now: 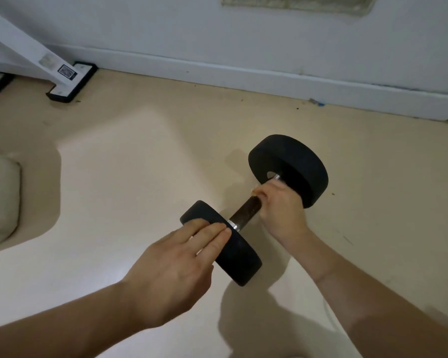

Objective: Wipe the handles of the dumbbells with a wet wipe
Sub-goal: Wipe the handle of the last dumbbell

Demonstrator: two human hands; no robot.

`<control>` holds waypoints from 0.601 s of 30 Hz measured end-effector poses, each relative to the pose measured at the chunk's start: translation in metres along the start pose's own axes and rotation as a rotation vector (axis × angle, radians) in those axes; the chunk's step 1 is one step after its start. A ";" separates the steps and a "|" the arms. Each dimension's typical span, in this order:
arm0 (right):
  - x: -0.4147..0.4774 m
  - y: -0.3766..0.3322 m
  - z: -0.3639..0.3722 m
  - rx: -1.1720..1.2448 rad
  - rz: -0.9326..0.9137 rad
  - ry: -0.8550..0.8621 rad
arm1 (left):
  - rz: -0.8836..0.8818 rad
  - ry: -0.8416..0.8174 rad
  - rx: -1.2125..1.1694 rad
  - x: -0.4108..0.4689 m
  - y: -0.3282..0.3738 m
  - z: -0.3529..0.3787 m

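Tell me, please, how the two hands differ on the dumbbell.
The left hand lies flat, fingers straight, on the near weight; the right hand is curled round the handle beside the far weight. The left hand holds nothing; a pale scrap shows at the right hand's fingers. Both touch one dumbbell.

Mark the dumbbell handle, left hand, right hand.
dumbbell handle [245,211]: head view, bare dark middle of the bar.
left hand [176,259]: head view, back of hand.
right hand [282,208]: head view, back of hand.

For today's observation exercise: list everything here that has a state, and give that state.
Dumbbell: lying on the floor.
Left hand: open, fingers flat on the near weight.
Right hand: gripping the handle by the far weight.
Wet wipe: under the right hand, only a scrap showing.
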State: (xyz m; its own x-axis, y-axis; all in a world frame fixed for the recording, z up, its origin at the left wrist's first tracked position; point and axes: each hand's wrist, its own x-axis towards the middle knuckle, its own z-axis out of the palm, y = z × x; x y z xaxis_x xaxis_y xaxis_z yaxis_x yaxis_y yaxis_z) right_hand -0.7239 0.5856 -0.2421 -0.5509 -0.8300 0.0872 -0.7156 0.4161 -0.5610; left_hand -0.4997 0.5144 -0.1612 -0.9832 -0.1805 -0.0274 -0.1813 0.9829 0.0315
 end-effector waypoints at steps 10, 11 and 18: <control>-0.028 -0.014 -0.009 -0.023 -0.059 -0.218 | 0.060 -0.094 0.078 0.000 0.007 0.014; -0.030 -0.014 -0.012 -0.042 -0.095 -0.264 | 0.076 -0.084 0.069 0.001 0.009 0.012; -0.044 -0.009 -0.017 -0.080 -0.061 -0.243 | 0.205 -0.044 0.062 0.017 0.016 0.005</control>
State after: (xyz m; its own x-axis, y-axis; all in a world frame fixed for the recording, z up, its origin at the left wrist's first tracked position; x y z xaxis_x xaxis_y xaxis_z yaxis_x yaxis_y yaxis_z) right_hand -0.7010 0.6249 -0.2268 -0.3931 -0.9154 -0.0864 -0.7814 0.3821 -0.4933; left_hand -0.5192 0.5276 -0.1667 -0.9972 0.0239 -0.0703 0.0253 0.9995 -0.0203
